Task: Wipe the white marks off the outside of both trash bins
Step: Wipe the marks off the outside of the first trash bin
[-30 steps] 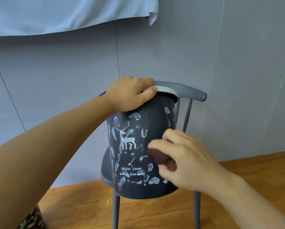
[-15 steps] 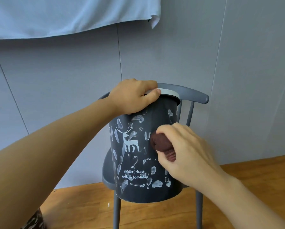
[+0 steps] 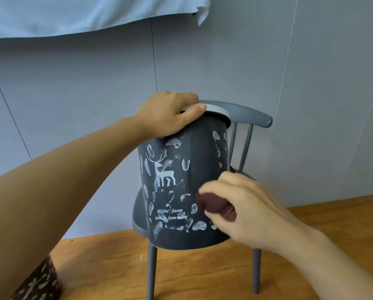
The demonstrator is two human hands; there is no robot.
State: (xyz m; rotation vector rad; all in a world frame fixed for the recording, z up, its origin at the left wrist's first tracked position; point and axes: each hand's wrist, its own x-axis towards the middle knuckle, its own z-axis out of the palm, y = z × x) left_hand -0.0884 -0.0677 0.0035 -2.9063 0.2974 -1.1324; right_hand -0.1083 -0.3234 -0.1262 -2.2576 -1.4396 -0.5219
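The dark trash bin (image 3: 185,187), smeared with white marks (image 3: 199,225), tilts on the grey chair (image 3: 246,114); left hand (image 3: 168,114) fingers curl over its rim, right hand (image 3: 244,208) fingers pinch a brown cloth (image 3: 214,205) against its side

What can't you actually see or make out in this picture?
- Far side of the bin on the chair, head view: hidden by its own body, so marks there are unknown.
- Rim under the left hand: covered by fingers.
- Cloth: mostly wrapped in the right hand, which is motion-blurred.
- Second bin: cut off by the bottom-left edge.
- Pale fabric on the wall: cut off by the top edge.
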